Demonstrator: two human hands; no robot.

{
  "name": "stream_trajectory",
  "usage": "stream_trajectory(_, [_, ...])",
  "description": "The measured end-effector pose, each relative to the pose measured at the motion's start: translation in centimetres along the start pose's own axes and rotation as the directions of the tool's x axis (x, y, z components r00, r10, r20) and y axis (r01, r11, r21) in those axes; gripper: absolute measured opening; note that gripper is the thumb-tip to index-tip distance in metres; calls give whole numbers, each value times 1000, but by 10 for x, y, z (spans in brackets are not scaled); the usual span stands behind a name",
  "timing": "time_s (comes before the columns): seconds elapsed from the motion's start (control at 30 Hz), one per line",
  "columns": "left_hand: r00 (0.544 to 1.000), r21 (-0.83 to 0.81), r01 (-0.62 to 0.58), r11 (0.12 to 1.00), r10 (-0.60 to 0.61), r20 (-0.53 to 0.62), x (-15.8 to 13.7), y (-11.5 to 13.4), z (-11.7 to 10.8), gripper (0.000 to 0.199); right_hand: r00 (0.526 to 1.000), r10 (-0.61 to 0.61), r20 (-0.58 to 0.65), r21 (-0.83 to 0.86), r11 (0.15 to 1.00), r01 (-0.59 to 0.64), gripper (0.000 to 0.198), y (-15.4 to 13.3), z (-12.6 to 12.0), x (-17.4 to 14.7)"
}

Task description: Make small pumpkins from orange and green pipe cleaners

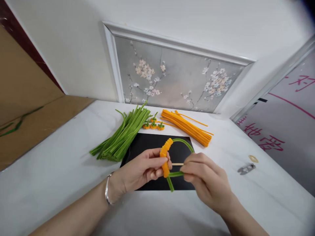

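Note:
My left hand (150, 165), with a silver bangle at the wrist, pinches a coiled orange pipe cleaner (165, 154) that curves like a crescent. A green pipe cleaner (183, 141) runs out of the coil's top and arcs over to my right hand (206, 178). From the lower end of the coil a green strand leads to the right fingertips, and a short green tail hangs down. A thin wooden stick (177, 164) spans the gap between both hands; my right fingers close on its right end. Both hands are above a black mat (147, 141).
Green pipe cleaners (125, 134) lie bundled at the left, orange pipe cleaners (188, 127) at the back right. Between them sit several small orange pumpkin shapes (153, 125) with green tops. Thread snips (246, 168) and a tan loop (253, 159) lie right. A wall panel (172, 82) stands behind.

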State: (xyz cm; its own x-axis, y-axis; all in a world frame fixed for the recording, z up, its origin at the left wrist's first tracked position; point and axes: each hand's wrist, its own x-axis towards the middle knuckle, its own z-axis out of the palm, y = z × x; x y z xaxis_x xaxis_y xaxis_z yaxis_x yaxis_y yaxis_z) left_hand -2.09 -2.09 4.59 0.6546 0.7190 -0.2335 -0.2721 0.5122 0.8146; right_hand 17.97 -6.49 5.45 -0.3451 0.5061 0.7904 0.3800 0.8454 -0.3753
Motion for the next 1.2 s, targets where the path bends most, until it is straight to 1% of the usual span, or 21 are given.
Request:
stream_trajectory(0.07, [1000,-154,-29,988,27,-16,-3,1,-2,10,998,-61,19,-105,993,62,17,4,7,1])
stream_trajectory(0.1, [998,-197,-54,979,49,-28,-4,1,-4,10,996,-82,16,-138,987,84,17,5,10,2])
stream_trajectory(0.17, [995,-226,-97,969,86,-59,-5,2,-7,9,994,-109,3,-184,977,107,19,6,14,2])
stream_trajectory(0.3, [987,-175,-130,976,112,-114,-4,1,-9,10,992,-127,7,-210,970,125,25,6,18,1])
stream_trajectory(0.4, [981,-150,-144,978,122,-149,-1,-1,-8,12,993,-118,23,-194,974,120,25,6,19,0])
stream_trajectory(0.53, [968,-102,-193,976,172,-181,2,-4,-7,12,995,-94,21,-202,975,97,25,5,22,-1])
stream_trajectory(0.63, [966,-80,-204,976,187,-179,2,-7,-7,12,997,-78,8,-194,978,78,26,4,22,-1])
stream_trajectory(0.8, [964,-93,-226,970,208,-167,2,-9,-8,12,1000,-28,1,-163,986,28,22,3,22,-3])
stream_trajectory(1.0, [965,-99,-226,969,210,-154,2,-11,-4,12,999,-50,-3,-178,983,49,22,4,25,-2])
stream_trajectory(1.2, [979,-122,-178,976,163,-123,0,-17,2,12,998,-50,-32,-205,978,42,20,5,30,-5])
